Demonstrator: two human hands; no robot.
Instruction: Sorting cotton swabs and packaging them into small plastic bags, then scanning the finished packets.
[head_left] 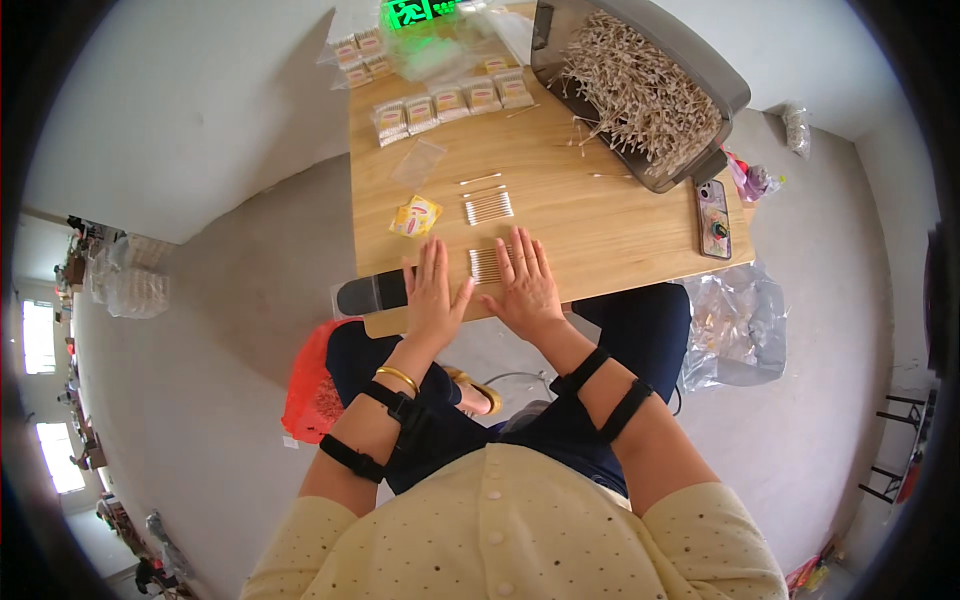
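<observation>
My left hand [432, 295] lies flat near the table's front edge, fingers stretched out and pointing away from me. To its right, my right hand [525, 285] rests with its fingers spread. Between them is a row of cotton swabs [483, 265] laid side by side; the right fingers cover its right end. Farther back lies a second row of cotton swabs [488, 206], with a loose swab [480, 179] beyond it. Yellow printed paper cards [415, 216] lie left of that row. A clear plastic bag [418, 163] is flat behind the cards.
A grey bin [735, 85] heaped with cotton swabs [640, 90] leans at the back right. Filled small packets [450, 103] line the back left. A phone [713, 220] lies at the right edge of the wooden table [620, 240]. A dark strap-like object [375, 294] sits by my left hand.
</observation>
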